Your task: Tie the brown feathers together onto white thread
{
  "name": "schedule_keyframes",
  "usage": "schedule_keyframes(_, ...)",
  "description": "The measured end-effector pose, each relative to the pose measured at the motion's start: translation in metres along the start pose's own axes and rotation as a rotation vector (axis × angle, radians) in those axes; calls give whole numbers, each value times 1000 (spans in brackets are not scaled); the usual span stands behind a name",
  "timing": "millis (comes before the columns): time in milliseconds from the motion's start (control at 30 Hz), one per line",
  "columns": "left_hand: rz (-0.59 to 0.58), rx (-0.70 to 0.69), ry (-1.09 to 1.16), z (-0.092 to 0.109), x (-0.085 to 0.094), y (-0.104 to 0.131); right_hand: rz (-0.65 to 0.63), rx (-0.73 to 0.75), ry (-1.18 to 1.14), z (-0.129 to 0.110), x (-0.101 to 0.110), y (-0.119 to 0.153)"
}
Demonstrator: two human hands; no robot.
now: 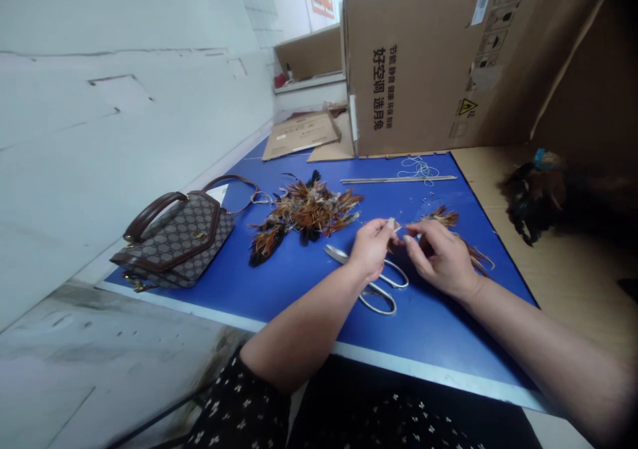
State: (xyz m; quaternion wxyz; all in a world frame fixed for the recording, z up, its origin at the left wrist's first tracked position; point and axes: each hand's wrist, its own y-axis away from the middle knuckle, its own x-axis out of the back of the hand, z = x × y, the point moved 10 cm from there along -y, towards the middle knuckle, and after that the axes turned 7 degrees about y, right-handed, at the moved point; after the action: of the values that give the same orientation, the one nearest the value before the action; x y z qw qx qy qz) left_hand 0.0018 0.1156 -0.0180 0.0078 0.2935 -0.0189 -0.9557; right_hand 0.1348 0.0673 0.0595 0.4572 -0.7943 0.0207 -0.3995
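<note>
Above the blue table, my left hand [371,246] is closed in a pinch on something small and pale at its fingertips. My right hand [441,256] meets it from the right, thumb and forefinger bent close together; what they hold is too small to name. Under my left wrist lie large metal scissors [377,297], blades pointing left. A pile of brown and black feathers [309,210] is left of my hands. Smaller feather bunches [443,216] lie behind and beside my right hand. Farther back, a thin stick [379,180] lies with tangled pale string [419,169] over it.
A patterned handbag [182,240] with a brown handle stands at the table's left, by the wall. Flat cardboard [299,133] and a large cardboard box [423,57] are at the back. Dark feathers with a blue band [545,160] sit on cardboard at the right.
</note>
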Motion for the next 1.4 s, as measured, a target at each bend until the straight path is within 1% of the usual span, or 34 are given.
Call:
schedule_keyframes(67, -52, 9, -37, -2, -5, 2, 39, -36, -19, 8, 4, -1)
schedule_keyframes(167, -110, 39, -73, -4, -10, 4, 19, -15, -88, 12, 2, -3)
schedule_keyframes(267, -141, 61, -100, -6, -13, 6, -2, -12, -127, 14, -1, -3)
schedule_keyframes(467, -208, 82, -179, -6, -17, 7, -13, -71, -75, 20, -4, -1)
schedule_keyframes(600, -245, 58, -296, -2, -17, 7, -30, -79, -73, 21, -5, -1)
schedule_keyframes(667, -226, 10, -374, 3, -13, 4, -14, -92, -73, 19, -1, -2)
schedule_keyframes(767, -109, -105, -436, 16, -1, -5, -1, -123, -69, 10, 8, -4)
schedule_keyframes(800, -61, -145, -439, 21, 5, -7, -36, -110, -85, 2, 7, -5)
schedule_keyframes(833, -16, -178, -437, 25, 10, -10, -97, -75, -115, -9, 3, -5)
schedule_keyframes(900, 55, -226, -432, 30, 19, -14, -279, 37, -182, -37, -12, 0)
schedule_keyframes(967, 93, -252, -424, 33, 25, -18, -424, 142, -209, -64, -25, 10)
schedule_keyframes(1033, 106, -267, -400, 33, 27, -19, -520, 224, -189, -82, -37, 21)
schedule_keyframes(1067, 109, -269, -385, 33, 27, -19, -550, 250, -168, -88, -42, 25)
schedule_keyframes(1167, 102, -261, -354, 30, 25, -19, -593, 261, -118, -90, -54, 32)
schedule_keyframes(1300, 74, -262, -366, 28, 20, -17, -633, 256, -104, -86, -62, 35)
schedule_keyframes(1400, 74, -266, -347, 30, 18, -15, -645, 250, -171, -87, -63, 37)
